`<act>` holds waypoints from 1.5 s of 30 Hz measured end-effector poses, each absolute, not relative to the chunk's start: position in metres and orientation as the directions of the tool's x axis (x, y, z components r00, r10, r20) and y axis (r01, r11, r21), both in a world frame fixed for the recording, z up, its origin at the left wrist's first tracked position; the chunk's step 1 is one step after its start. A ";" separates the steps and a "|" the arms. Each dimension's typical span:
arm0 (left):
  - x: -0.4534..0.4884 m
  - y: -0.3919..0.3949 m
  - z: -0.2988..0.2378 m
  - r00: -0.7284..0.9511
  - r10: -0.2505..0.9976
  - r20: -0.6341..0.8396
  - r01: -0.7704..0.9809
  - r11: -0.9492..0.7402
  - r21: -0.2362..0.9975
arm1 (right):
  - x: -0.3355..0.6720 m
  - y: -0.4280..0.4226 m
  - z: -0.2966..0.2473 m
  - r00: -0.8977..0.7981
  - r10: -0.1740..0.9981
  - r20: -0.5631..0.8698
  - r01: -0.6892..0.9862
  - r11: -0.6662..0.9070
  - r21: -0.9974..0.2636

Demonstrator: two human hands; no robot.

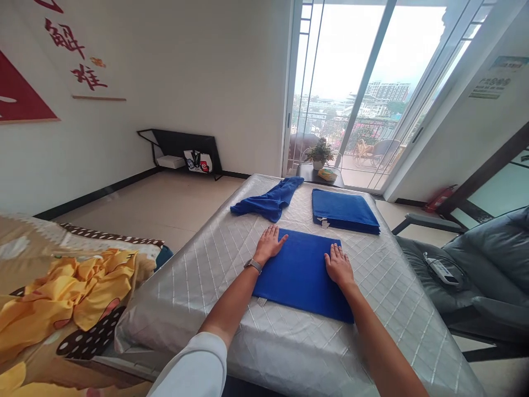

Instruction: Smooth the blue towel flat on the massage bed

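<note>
Directly beneath left fingers point(271, 231), right fingers point(338, 252): opposite edges of blue cloth point(303, 275); all unclenched.

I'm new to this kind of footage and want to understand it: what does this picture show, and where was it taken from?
There is no machine here: these are a person's own bare hands, seen from a camera worn on the head, looking forward and down. The left hand and right hand rest open, palms down, at either side of a flat blue cloth. Nothing is gripped. The cloth lies on a silver quilted cover. Farther back are a crumpled blue cloth and, to its right, a neat blue stack.
</note>
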State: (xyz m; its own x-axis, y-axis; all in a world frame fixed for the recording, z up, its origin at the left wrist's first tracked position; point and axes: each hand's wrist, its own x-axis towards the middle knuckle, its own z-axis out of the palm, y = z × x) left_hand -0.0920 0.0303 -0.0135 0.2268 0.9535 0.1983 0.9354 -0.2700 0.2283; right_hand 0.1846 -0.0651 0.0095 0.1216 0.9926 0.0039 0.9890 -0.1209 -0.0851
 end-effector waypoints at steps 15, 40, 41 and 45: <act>-0.034 0.017 0.013 0.213 0.967 0.140 0.951 -0.239 0.198 | 0.184 -0.068 0.007 0.140 0.989 0.038 0.980 -0.133 -0.148; -0.100 -0.008 -0.007 0.232 0.964 0.128 0.949 -0.253 0.189 | 0.184 -0.068 0.008 0.152 0.988 0.009 0.979 -0.150 -0.137; -0.103 -0.008 -0.008 0.224 0.965 0.133 0.949 -0.247 0.195 | 0.184 -0.068 0.008 0.153 0.988 0.007 0.980 -0.151 -0.132; -0.102 -0.009 -0.011 0.214 0.963 0.162 0.946 -0.246 0.210 | 0.180 -0.070 0.011 0.157 0.987 0.025 0.984 -0.154 -0.092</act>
State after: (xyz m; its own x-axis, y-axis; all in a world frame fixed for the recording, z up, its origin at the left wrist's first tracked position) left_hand -0.1019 -0.0089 -0.0108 0.2145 0.9632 0.1622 0.9463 -0.2461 0.2099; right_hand 0.1803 -0.0698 0.0113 0.1571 0.9873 0.0249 0.9837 -0.1542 -0.0922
